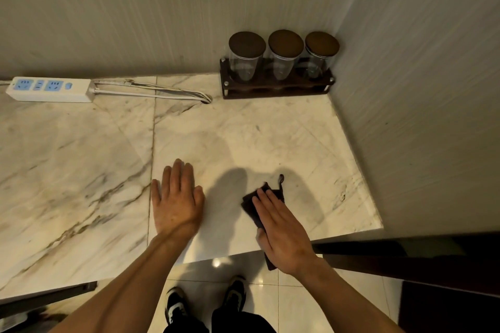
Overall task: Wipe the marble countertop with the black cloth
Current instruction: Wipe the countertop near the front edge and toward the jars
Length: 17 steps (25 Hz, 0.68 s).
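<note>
The marble countertop (243,138) is cream with brown veins and fills the middle of the head view. A black cloth (250,207) lies near its front edge, with a small loop sticking out at its far corner. My right hand (281,232) presses flat on the cloth, fingers stretched over it and thumb at its near side; part of the cloth hangs past the counter edge under my wrist. My left hand (176,200) rests palm down on the bare marble to the left of the cloth, fingers together, holding nothing.
A dark rack (276,86) with three lidded glass jars stands in the back right corner. A white power strip (51,88) and its cables lie along the back wall at left. Walls close the back and right sides. Tiled floor and my shoes show below the front edge.
</note>
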Available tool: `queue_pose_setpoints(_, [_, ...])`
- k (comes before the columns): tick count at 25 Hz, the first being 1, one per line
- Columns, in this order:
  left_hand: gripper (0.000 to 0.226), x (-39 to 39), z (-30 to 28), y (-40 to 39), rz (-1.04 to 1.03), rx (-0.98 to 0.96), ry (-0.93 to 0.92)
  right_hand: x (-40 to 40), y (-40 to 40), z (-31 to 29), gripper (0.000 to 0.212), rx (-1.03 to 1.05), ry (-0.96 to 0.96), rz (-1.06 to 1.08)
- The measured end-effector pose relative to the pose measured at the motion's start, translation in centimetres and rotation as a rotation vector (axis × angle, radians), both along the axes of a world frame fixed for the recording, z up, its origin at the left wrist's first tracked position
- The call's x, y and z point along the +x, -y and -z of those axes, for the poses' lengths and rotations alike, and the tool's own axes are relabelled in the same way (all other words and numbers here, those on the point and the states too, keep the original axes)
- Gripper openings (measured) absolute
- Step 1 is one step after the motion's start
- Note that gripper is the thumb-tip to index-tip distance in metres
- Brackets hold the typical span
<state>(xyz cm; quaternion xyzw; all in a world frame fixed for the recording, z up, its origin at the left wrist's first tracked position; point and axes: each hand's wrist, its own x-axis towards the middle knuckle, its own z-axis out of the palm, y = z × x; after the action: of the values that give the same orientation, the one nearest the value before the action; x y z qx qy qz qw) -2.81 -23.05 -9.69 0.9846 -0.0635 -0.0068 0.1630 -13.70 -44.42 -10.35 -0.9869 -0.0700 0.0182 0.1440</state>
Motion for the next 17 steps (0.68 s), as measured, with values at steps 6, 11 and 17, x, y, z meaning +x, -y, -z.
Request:
queue_pose_setpoints(6, [0.054, -0.1, 0.5, 3.6, 0.128, -0.01, 0.018, 1.2, 2.6, -0.8, 0.059, -0.071, -0.062, -0.17])
queue_pose_setpoints(11, [0.056, 0.4, 1.3, 4.1, 0.128, 0.025, 0.016, 2.8, 4.2, -0.8, 0.059, -0.023, -0.102, -0.274])
queue_pose_setpoints(17, [0.058, 0.4, 1.2, 4.3, 0.102, 0.071, -0.019, 6.1, 5.7, -0.8, 0.06, -0.048, -0.088, -0.32])
